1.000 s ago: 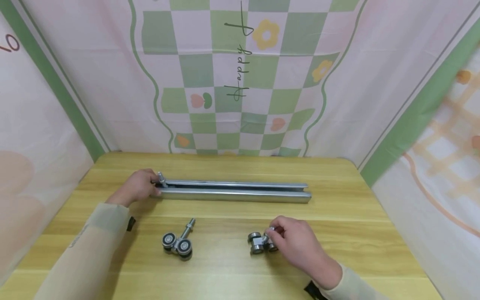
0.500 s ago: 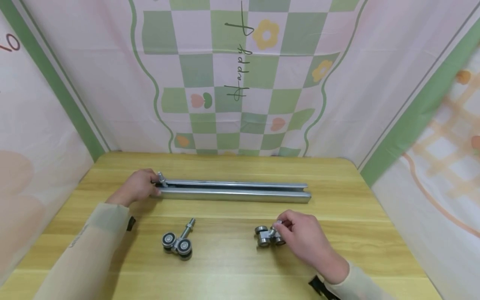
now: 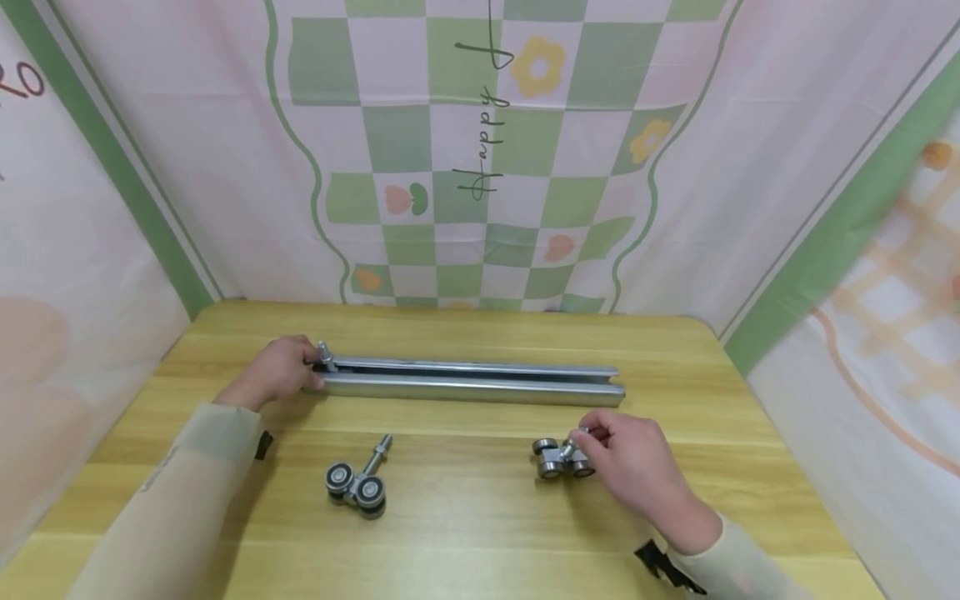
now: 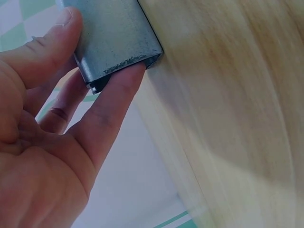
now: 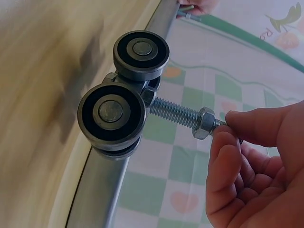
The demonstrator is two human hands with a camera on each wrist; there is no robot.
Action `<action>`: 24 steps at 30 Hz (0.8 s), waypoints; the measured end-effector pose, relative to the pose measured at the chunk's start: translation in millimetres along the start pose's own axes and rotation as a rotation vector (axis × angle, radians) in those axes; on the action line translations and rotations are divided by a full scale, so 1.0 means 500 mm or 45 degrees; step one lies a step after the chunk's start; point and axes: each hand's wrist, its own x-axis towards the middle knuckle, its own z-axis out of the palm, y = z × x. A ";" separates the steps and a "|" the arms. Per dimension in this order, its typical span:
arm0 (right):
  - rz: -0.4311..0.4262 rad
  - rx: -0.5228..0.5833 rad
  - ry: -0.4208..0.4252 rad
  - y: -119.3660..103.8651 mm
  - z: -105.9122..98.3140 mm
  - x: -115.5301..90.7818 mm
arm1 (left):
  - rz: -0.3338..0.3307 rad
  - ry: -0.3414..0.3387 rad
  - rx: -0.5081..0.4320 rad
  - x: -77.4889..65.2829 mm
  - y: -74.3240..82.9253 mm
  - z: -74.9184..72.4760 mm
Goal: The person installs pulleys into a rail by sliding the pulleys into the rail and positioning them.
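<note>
My left hand (image 3: pixel 279 371) holds the left end of a metal track rail (image 3: pixel 472 388) lying on the table. In the left wrist view the thumb presses the rail's side (image 4: pixel 111 40) and one finger reaches into its open end. A threaded bolt (image 3: pixel 326 357) stands up from the slot beside these fingers. My right hand (image 3: pixel 637 462) pinches the bolt tip of a four-wheeled roller trolley (image 3: pixel 558 458). The right wrist view shows its bearing wheels (image 5: pixel 111 114), threaded bolt (image 5: pixel 173 112) and hex nut (image 5: pixel 204 123); its wheels hang close over the table, just in front of the rail.
Another roller trolley (image 3: pixel 358 483) lies on the wooden table (image 3: pixel 465 533) at front left, its bolt slanting up to the right. Patterned cloth (image 3: pixel 480 150) hangs behind the table and on both sides.
My right hand has moved right and slightly away from me, carrying the roller trolley toward the rail's right end. The left hand keeps its place on the rail.
</note>
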 end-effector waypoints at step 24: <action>0.177 -0.131 -0.062 0.111 -0.059 0.021 | -0.011 -0.005 -0.005 0.001 -0.001 0.001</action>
